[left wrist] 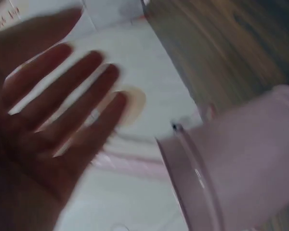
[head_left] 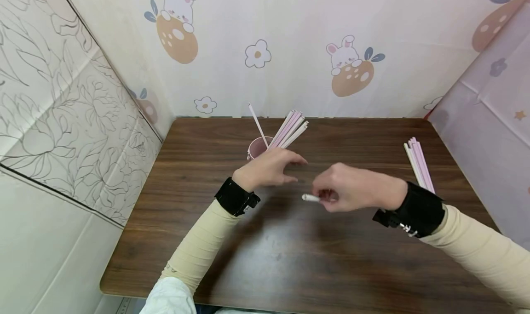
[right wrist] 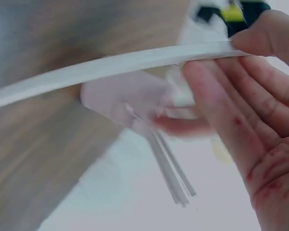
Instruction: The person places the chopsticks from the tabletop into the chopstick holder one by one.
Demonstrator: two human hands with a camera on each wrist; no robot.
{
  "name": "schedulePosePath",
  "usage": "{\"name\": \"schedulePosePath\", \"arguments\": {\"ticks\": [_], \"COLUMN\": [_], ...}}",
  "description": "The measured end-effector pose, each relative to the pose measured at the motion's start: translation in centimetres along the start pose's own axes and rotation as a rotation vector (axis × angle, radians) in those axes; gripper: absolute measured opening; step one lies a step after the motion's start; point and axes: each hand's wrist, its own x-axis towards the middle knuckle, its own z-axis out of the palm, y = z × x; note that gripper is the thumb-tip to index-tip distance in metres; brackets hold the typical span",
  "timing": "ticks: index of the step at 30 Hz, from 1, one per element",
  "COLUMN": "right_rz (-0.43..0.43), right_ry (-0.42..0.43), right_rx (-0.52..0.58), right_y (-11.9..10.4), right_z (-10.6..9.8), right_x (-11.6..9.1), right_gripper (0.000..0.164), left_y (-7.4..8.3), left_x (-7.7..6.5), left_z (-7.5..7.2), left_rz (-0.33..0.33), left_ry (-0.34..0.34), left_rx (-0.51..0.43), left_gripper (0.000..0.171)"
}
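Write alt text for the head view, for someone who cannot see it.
A person's right hand pinches a white stick over a wooden table. The left hand holds nothing, near a pink cup containing white and pink sticks; another bundle shows at the table's right.

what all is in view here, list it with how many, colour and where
cup: 1, pink, near the table's back edge
straws in the cup: several, too overlapped to count, white and pink, one white one leaning apart from the rest
straws in a bundle: several, white and pink, near the table's right edge
held straw: 1, white, in the right hand
table: 1, dark brown, under everything
printed cloth: white with rabbits and flowers, behind the table
floral panel: white with dark lines, at left
wristbands: 2, black, one per wrist
sleeves: 2, cream, on the forearms
left hand: 1, bare, beside the cup
right hand: 1, bare, over the table
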Motion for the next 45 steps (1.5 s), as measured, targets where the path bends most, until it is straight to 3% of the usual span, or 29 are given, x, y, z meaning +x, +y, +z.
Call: {"name": "schedulePosePath", "arguments": {"ticks": [3, 6, 12, 17, 20, 23, 27, 31, 34, 39, 45], "right_rz": [-0.059, -0.087, -0.104, -0.045, 0.004, 0.051, 0.099, 0.137, 0.177, 0.245, 0.359], "right_ry": [0.118, 0.206, 0.412, 0.460, 0.446, 0.400, 0.261, 0.118, 0.073, 0.071, 0.063], "right_rx": [0.054, 0.093, 0.117, 0.147, 0.161, 0.153, 0.096, 0.033, 0.008, -0.014, 0.002], "right_y": [0.5, 1.0, 1.7, 2.5, 2.8, 3.2, 4.0, 4.9, 5.2, 5.6, 6.4], "right_z": [-1.3, -1.7, -1.2, -0.4, -0.4, -0.7, -0.3, 0.8, 1.2, 1.1, 1.1], "right_x": [0.7, 1.3, 2.6, 3.0, 2.8, 2.5, 1.6, 0.4, -0.6, -2.1, -4.1], "right_gripper": [0.028, 0.030, 0.033, 0.030, 0.028, 0.026, 0.022, 0.019, 0.017, 0.018, 0.017], "left_y": [1.0, 1.5, 1.4, 0.6, 0.3, -0.1, -1.1, -2.2, -3.1, -4.3, -6.3], "left_x": [0.1, 0.3, 0.1, -0.3, -0.4, -0.9, -2.2, -3.1, -3.2, -2.7, -1.0], "left_z": [0.6, 1.4, 2.0, 1.5, 0.8, -1.0, -4.4, -7.5, -8.7, -8.7, -5.3], "left_rz": [-0.039, -0.039, 0.001, 0.021, 0.040, 0.019, -0.085, -0.195, -0.252, -0.289, -0.331], "left_ry": [-0.127, -0.179, -0.111, -0.043, -0.043, 0.005, 0.103, 0.184, 0.229, 0.258, 0.172], "left_rx": [-0.060, -0.131, -0.308, -0.344, -0.313, -0.223, -0.176, -0.251, -0.283, -0.249, -0.144], "left_gripper": [0.047, 0.040, 0.020, 0.006, 0.006, 0.007, 0.006, 0.005, 0.007, 0.008, 0.008]}}
